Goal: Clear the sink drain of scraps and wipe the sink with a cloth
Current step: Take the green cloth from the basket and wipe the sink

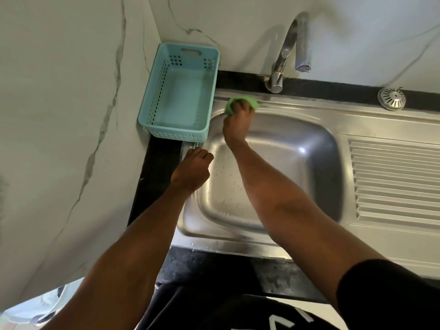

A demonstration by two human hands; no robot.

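Observation:
A stainless steel sink (316, 148) fills the middle of the view, its basin wet with droplets. My right hand (235, 125) reaches across the basin and presses a green cloth (229, 106) against the sink's far left rim. On the left rim of the sink rests my left hand (192, 170), its fingers curled and nothing seen in them. My right forearm covers the middle of the basin and hides the drain hole. A round metal drain strainer (391, 99) sits out on the black counter at the far right.
A light blue plastic basket (157, 98) stands in the corner left of the sink. The tap (287, 51) rises behind the basin. A ribbed draining board (392, 182) lies to the right. Marble-look walls close in at the left and back.

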